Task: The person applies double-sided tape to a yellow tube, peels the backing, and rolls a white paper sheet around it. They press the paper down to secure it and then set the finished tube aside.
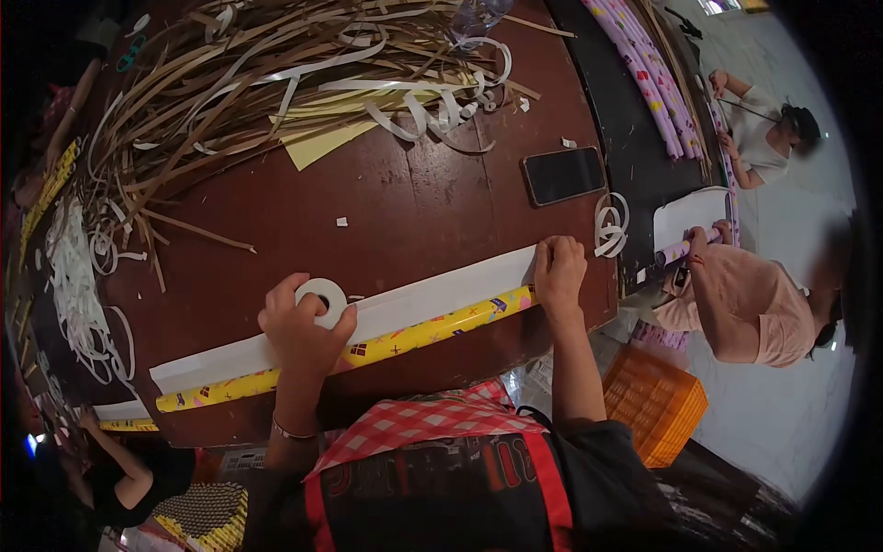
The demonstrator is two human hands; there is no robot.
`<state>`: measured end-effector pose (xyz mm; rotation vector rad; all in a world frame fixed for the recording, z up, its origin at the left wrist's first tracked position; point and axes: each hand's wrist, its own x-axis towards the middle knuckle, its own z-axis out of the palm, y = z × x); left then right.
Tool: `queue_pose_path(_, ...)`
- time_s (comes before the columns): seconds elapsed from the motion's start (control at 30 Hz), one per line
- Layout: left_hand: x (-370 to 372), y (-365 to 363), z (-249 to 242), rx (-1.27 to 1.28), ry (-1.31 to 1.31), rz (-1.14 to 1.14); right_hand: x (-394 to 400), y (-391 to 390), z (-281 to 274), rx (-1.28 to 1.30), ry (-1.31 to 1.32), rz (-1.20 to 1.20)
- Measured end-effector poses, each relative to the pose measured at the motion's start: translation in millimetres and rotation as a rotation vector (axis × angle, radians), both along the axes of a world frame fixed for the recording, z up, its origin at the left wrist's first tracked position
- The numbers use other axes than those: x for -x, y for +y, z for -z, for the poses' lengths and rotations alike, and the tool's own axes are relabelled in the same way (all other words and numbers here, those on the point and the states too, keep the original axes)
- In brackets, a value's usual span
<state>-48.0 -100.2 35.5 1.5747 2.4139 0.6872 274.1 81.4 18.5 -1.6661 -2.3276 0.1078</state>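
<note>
A long yellow patterned roll (432,337) lies along the front edge of the dark red table, with a strip of its white underside (441,282) spread flat behind it. My left hand (308,327) has its fingers curled round a small white tape roll (324,299), above the left part of the sheet. At the sheet's right end, my right hand (559,267) rests with bent fingers on the white edge and the end of the yellow roll. What its fingertips pinch is too small to make out.
Brown and white strips (230,83) are heaped at the back left. A phone (564,176) and a white strip coil (611,225) lie at the right. Pink rolls (648,83) lie beyond. Other people work at both sides. An orange crate (653,400) stands on the floor, right.
</note>
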Motion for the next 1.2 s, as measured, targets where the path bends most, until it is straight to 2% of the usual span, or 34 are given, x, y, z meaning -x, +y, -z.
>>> queue_pose_path(0.3,-1,2,2,-0.041,-0.008,-0.018,2,0,-3,0.009,0.027,-0.001)
queue_pose_path(0.57,-1,3,-9,0.057,-0.072,0.005,-1,2,-1,0.006,0.01,-0.006)
queue_pose_path(0.8,-2,1,-5,0.054,-0.001,-0.031,0,1,-3,-0.014,0.03,-0.04)
queue_pose_path(1.2,-1,1,-6,0.08,-0.095,-0.044,-1,4,-2,0.001,0.027,-0.043)
